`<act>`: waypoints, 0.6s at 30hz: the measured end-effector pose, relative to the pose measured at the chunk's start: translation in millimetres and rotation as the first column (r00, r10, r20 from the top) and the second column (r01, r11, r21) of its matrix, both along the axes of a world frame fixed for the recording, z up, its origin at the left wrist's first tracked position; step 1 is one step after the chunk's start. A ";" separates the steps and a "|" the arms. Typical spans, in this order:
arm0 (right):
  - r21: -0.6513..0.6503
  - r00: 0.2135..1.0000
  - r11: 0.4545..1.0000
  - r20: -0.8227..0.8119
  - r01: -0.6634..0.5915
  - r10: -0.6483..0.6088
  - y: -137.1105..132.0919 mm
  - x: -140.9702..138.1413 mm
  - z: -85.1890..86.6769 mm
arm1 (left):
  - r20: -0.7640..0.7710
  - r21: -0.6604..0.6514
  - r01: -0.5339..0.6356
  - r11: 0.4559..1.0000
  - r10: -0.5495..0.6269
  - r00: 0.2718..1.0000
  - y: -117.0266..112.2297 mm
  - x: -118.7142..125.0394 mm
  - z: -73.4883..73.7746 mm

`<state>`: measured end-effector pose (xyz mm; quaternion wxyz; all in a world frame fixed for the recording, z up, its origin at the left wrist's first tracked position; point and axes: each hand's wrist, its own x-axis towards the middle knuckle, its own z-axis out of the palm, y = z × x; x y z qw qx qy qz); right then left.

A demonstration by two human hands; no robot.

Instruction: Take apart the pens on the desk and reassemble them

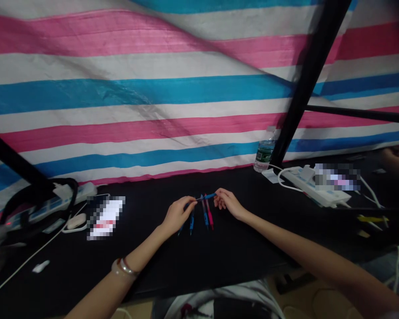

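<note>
Both my hands hold one blue pen (206, 197) level above the black table (219, 252). My left hand (178, 213) pinches its left end with closed fingers. My right hand (226, 202) pinches its right end, fingers closed too. Under the held pen lie several pens on the table: a blue one (192, 223), another blue one (204, 213) and a pink one (209, 215). A bracelet sits on my left wrist.
A water bottle (264, 153) stands at the back beside a black pole (302, 84). A white power strip (314, 188) with cables lies at the right, another power strip (53, 204) and headphones (36, 208) at the left. A striped tarp hangs behind. Another person's hand (397, 157) shows at far right.
</note>
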<state>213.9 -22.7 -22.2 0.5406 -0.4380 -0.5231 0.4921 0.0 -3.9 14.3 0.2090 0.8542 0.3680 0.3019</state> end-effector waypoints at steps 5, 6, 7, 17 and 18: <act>-0.001 0.999 1.000 0.036 -0.001 0.001 1.8 0.4 -2.5 | 0.003 -0.007 0.013 1.000 -0.013 1.000 0.3 0.1 0.3; 0.004 0.999 1.000 0.050 -0.001 0.001 1.8 0.5 -2.3 | 0.009 -0.006 0.014 1.000 -0.014 1.000 0.3 0.1 0.4; 0.011 0.998 1.000 0.067 0.000 0.000 1.8 0.7 -2.0 | 0.014 -0.005 0.013 1.000 -0.013 1.000 0.3 -0.1 0.6; 0.066 0.979 0.998 0.201 0.017 -0.030 1.2 1.8 -0.4 | 0.029 0.022 0.024 0.999 -0.025 0.999 1.3 -1.0 0.8; 0.071 0.977 0.997 0.210 0.021 -0.035 1.0 1.9 -0.3 | 0.028 0.024 0.026 0.999 -0.027 0.999 1.3 -1.1 0.8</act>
